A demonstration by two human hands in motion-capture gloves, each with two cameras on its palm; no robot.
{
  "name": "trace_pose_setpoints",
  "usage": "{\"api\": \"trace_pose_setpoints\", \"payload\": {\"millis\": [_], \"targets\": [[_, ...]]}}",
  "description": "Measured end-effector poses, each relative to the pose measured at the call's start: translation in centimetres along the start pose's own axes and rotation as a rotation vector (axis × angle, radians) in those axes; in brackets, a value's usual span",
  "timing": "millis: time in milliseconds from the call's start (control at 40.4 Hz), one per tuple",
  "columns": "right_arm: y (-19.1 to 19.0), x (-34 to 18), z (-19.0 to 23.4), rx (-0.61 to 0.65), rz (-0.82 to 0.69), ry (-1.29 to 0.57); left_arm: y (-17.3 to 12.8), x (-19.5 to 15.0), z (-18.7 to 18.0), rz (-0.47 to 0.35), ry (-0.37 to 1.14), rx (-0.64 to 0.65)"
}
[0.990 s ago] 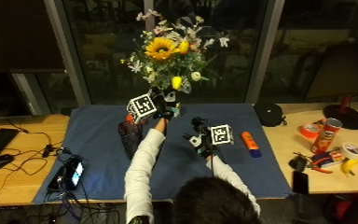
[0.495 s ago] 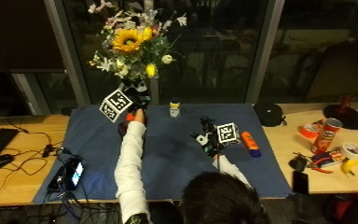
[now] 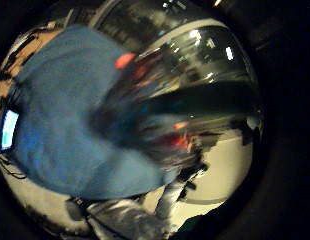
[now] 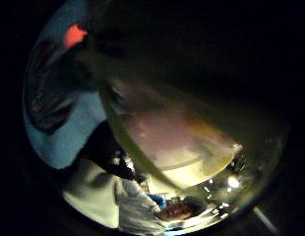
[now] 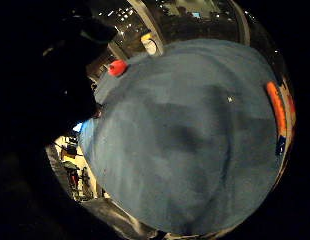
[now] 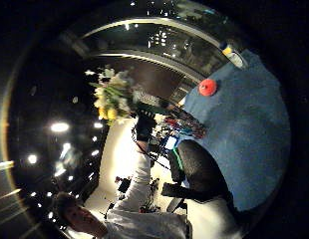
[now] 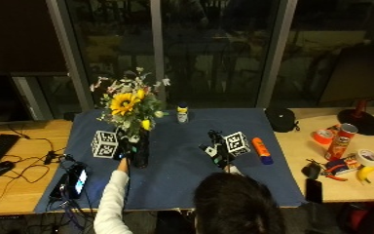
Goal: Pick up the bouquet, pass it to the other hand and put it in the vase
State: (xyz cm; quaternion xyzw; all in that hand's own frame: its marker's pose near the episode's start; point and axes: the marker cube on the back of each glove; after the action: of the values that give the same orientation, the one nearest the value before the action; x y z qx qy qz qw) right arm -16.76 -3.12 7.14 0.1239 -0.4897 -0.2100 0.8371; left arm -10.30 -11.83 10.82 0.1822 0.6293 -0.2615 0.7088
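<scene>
The bouquet, a sunflower among small white and pink flowers, stands upright over the left part of the blue cloth. My left hand grips its lower stems. Right beside that hand is a dark upright shape under the flowers; I cannot tell whether it is a vase or the bouquet's own base. The right thumb side palm view shows the bouquet held up by the left hand. My right hand hovers over the middle of the cloth, holding nothing.
A small yellow-capped bottle stands at the cloth's far edge. An orange tube lies right of my right hand. A lit device sits at the cloth's left edge. A red round thing lies on the cloth. Cans, tape and a banana crowd the right.
The left hand raised the bouquet up and to the left, then brought it down low over the cloth. The right hand has barely moved.
</scene>
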Motion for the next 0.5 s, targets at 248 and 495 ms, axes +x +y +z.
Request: {"api": "trace_pose_setpoints", "payload": {"millis": [248,495], "targets": [[1.5,4.0,1.2,-0.071,0.063,-0.023,3.4,-9.2,1.0,-0.061,-0.045,-0.122],[2.1,5.8,2.8,-0.083,0.091,-0.107,5.0,-7.6,-2.0,-0.038,-0.054,-0.205]]}}
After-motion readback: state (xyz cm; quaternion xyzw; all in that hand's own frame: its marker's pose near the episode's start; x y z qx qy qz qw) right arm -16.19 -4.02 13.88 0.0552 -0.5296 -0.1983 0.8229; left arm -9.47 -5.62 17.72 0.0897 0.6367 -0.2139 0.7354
